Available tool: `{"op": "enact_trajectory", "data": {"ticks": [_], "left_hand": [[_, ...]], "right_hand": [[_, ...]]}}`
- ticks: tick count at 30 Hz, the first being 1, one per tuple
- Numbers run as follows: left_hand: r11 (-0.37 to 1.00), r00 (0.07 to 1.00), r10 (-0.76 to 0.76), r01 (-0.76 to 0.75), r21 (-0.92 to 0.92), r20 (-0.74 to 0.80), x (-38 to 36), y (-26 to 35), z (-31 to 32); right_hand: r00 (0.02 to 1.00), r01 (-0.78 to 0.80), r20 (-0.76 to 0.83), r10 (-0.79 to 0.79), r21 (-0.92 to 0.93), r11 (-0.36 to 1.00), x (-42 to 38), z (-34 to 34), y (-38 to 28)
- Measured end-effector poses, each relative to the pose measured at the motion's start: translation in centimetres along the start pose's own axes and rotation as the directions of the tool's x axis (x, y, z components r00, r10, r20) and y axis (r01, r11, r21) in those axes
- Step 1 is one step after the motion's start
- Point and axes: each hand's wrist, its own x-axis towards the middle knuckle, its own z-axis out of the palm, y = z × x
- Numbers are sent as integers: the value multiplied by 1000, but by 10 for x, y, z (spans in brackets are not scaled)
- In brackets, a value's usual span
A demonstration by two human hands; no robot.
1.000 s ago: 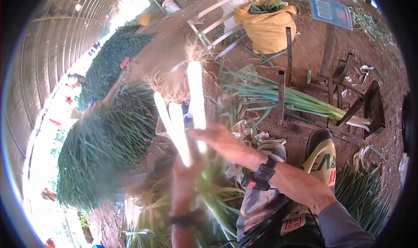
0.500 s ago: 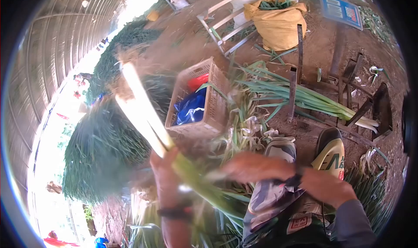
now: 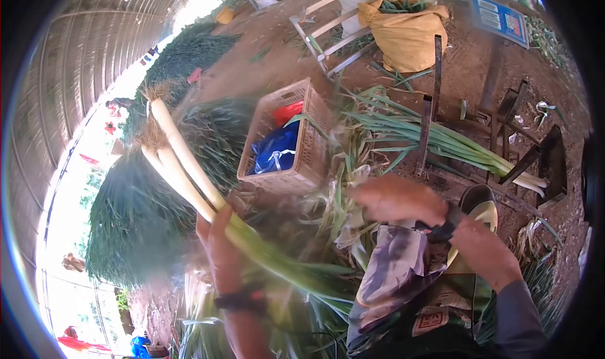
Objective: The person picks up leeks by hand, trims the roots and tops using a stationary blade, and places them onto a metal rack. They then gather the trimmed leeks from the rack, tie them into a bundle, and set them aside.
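My left hand (image 3: 216,230) is closed around a few leeks (image 3: 189,170), gripping them where the white stalks turn green. Their brown roots point up and left, and the green leaves trail down to the right across my lap. Blurred by motion, my right hand (image 3: 403,198) hovers above my knee, to the right of the leeks and apart from them. Its fingers point left over a pile of dry leaf scraps (image 3: 337,214); I cannot tell whether it holds anything. Both wrists wear dark bands.
A plastic crate (image 3: 290,179) with blue and red items stands ahead. Large leek heaps (image 3: 145,214) lie left. To the right, a bundle of leeks (image 3: 460,145) rests in a rusty metal frame (image 3: 425,132). Farther back are a yellow sack (image 3: 406,41), a metal rack (image 3: 324,50) and a blue sign (image 3: 498,19).
My left hand has shifted left and slightly up with the leeks. My right hand has moved right and up, away from the stalks.
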Motion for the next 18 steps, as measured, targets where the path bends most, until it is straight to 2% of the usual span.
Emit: {"op": "enact_trajectory", "data": {"ticks": [3, 7, 10, 11, 13, 14, 15, 16, 18], "left_hand": [[999, 1000, -21, 21, 40, 0, -3, 7, 14], [997, 997, -59, 56, 46, 54, -11, 11, 38], [997, 996, -37, 31, 70, 81, -5, 9, 50], [993, 998, -40, 34, 116, 54, -6, 14, 52], [997, 1000, -3, 5, 81, -28, 0, 26, 64], [998, 997, 18, -14, 62, -69, 3, 28, 66], [985, 997, 43, -31, 169, -69, 10, 32, 63], [993, 995, 38, -27, 115, -91, 14, 39, 62], [966, 979, 183, -163, 199, -87, 31, 36, 52]], "right_hand": [[975, 144, -152, -160, -108, 984, 4, 28, -6], [940, 234, -274, -202, 89, 968, 18, 20, -27], [975, 199, -114, -191, 69, 978, 21, 13, -38], [983, 182, -23, -180, 117, 976, 21, 20, -40], [973, 131, 158, -166, 210, 969, 23, 48, -43], [977, 130, 140, -163, 223, 966, 24, 61, -44], [980, 130, 118, -161, 232, 964, 26, 72, -45], [983, 131, 94, -158, 241, 962, 28, 79, -45], [970, 4, 228, -80, 315, 949, 36, 72, -51]]}}
